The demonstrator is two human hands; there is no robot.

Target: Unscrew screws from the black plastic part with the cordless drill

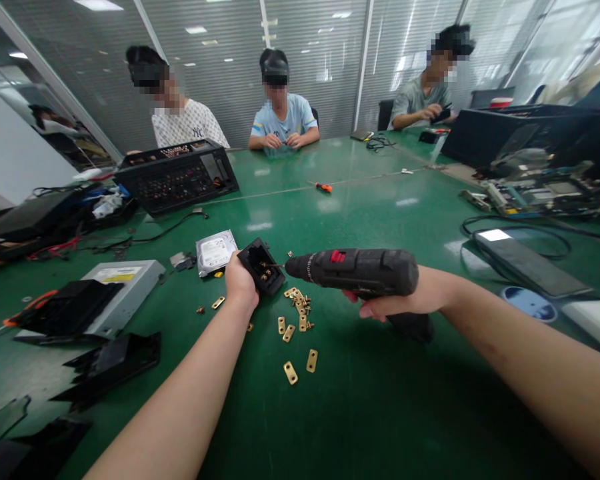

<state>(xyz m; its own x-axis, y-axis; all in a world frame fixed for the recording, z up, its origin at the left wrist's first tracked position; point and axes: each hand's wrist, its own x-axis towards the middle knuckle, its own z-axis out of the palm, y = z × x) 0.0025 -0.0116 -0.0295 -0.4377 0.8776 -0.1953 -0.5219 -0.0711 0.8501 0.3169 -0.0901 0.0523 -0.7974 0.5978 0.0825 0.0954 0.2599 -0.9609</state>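
My left hand (240, 281) is closed around a small black plastic box (263, 265), held tilted just above the green table (360, 393). My right hand (405, 303) grips a black cordless screwdriver (360, 270) with a red switch. Its bit points left into the open face of the box, where brass parts show. Below the two hands, several small brass plates and screws (297, 313) lie scattered on the table.
A hard drive (215, 252) and a grey optical drive (123, 287) lie to the left, with black plastic panels (113, 363) nearer me. A black computer case (177, 175) stands further back. A phone (527, 261) and cables lie right. Three people sit across the table.
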